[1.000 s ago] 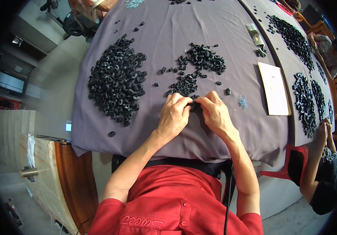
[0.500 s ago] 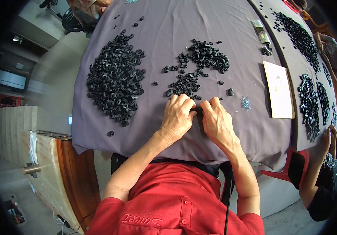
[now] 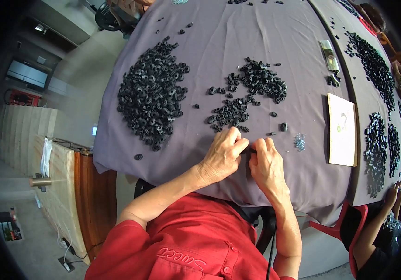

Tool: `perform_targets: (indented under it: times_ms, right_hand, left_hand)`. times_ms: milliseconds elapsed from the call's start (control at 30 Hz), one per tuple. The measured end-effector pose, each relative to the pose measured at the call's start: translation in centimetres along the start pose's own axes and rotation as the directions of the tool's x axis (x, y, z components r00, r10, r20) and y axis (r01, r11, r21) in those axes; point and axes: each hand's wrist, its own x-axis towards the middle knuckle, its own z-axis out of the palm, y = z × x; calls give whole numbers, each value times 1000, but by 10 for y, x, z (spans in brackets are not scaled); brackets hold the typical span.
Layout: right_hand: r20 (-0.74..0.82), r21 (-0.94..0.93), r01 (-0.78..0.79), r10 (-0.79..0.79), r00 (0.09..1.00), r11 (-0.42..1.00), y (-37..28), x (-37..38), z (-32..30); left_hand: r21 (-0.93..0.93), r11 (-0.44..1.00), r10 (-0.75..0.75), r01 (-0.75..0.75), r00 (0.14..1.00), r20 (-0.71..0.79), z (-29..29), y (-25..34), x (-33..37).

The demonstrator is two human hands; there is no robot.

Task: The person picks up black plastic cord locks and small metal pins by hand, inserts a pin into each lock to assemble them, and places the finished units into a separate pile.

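- On the near part of the grey cloth (image 3: pixel 205 42), my left hand (image 3: pixel 224 154) and right hand (image 3: pixel 268 165) work almost fingertip to fingertip, each closed in a pinch.
- Between my fingertips: a dark piece (image 3: pixel 253 150), mostly hidden; I cannot tell whether it is one part or two. One second ago my fingertips were right up against the near cluster; a slim strip of cloth now shows between.
- Just beyond my left hand: the near cluster (image 3: pixel 231 113) of small black parts.
- Right of my right hand: a scatter of tiny bluish pieces (image 3: pixel 299 142), lying apart.
- Farther left: the large heap (image 3: pixel 154 93) of ribbed black parts, without visible change.
- Beyond the near cluster: the far cluster (image 3: pixel 263 81), also black.
- Off right: a pale card (image 3: pixel 342 130), then a small packet (image 3: pixel 328 53). Both sit lower in view than half a second ago, my view having swung.
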Motion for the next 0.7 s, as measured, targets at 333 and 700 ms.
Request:
perform_targets:
  times_ms: [333,700]
  right_hand:
    - [-52,296,48,-34,998,954,-53,56,44]
    - [-36,-393,218,-252,967,893,-54,152,80]
  left_hand:
    - [-57,953,-297,299,874,-384,-94,-76,-39]
    - [104,953,-199,284,848,-492,-98,-107,-102]
